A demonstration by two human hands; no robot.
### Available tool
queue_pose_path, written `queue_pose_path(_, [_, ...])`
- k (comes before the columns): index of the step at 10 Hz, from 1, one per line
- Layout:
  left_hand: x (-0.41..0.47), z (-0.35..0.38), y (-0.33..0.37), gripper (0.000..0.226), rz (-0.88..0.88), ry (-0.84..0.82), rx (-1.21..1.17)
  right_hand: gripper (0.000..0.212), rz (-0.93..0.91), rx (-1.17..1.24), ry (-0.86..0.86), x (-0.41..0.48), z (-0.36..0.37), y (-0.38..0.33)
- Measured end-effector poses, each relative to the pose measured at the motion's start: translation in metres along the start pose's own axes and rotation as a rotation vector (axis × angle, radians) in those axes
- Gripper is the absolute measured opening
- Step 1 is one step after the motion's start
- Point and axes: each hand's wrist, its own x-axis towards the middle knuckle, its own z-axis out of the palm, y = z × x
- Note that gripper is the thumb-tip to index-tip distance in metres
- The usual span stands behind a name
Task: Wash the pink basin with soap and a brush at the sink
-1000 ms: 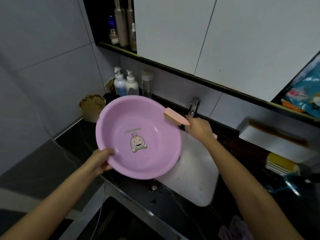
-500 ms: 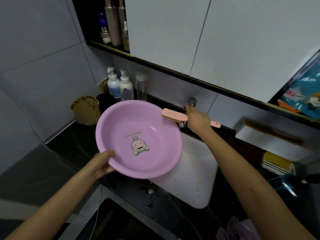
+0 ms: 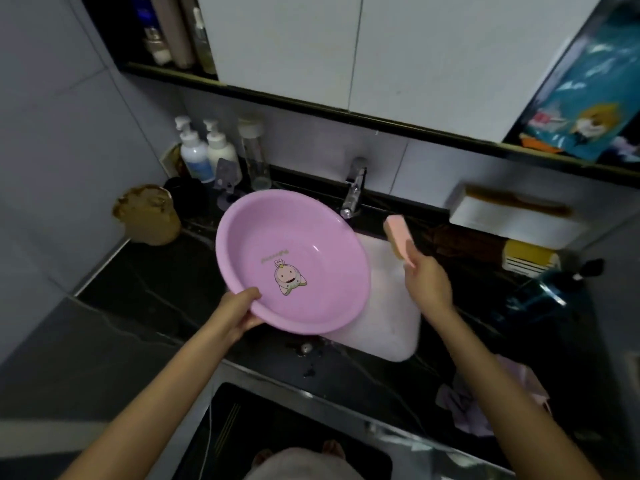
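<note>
Pink plastic fills the middle: the pink basin [image 3: 311,237] is held tilted over the sink's [image 3: 391,327] left edge and the counter [image 3: 156,289] beside it. Its open side faces the person, and its far rim is just below the tap [image 3: 353,192]. The left hand [image 3: 239,311] pinches the near rim, thumb inside and fingers curled under. That hold prob. keeps the inside turned toward the other hand and lets any water run back to the sink. The right hand [image 3: 427,282] is wrapped round the handle of the brush [image 3: 398,233], head up, w/ the bristle side apparently turned toward the basin. Brush & basin are apart, w/ the brush over the sink's back right corner.

No suds or wet sheen show on the basin and no stream shows at the tap, so the wash itself looks not yet begun.

Two pump bottles [image 3: 204,150] stand at the counter's back left corner, near a clear bottle [image 3: 254,157], w/ a brown jar [image 3: 149,213] at the left edge. Which one holds soap can't be told.

The next move prob. needs soap on the bristles, then the brush brought to the inner wall. The risk is the thin one-hand rim grip: scrub pressure could twist the basin loose, so resting its low edge on the sink rim would help.
</note>
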Motion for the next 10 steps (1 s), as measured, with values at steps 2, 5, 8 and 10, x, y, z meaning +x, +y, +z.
queue_pose_path(2, [0.007, 0.005, -0.011, 0.051, 0.044, -0.003, 0.028, 0.043, 0.154, -0.300, -0.299, -0.044, 0.041, 0.017])
queue_pose_path(5, [0.004, 0.013, -0.023, 0.019, -0.126, -0.094, -0.098, 0.025, 0.330, -0.011, -0.076, -0.064, 0.042, 0.038])
queue_pose_path(8, [0.010, 0.013, -0.039, 0.037, -0.039, -0.082, 0.216, 0.029, 0.577, 0.287, 0.055, -0.065, 0.032, 0.068])
queue_pose_path(10, [0.003, -0.005, -0.025, 0.056, -0.180, -0.128, 0.615, 0.040, 0.535, 0.079, 0.018, -0.066, 0.027, 0.065])
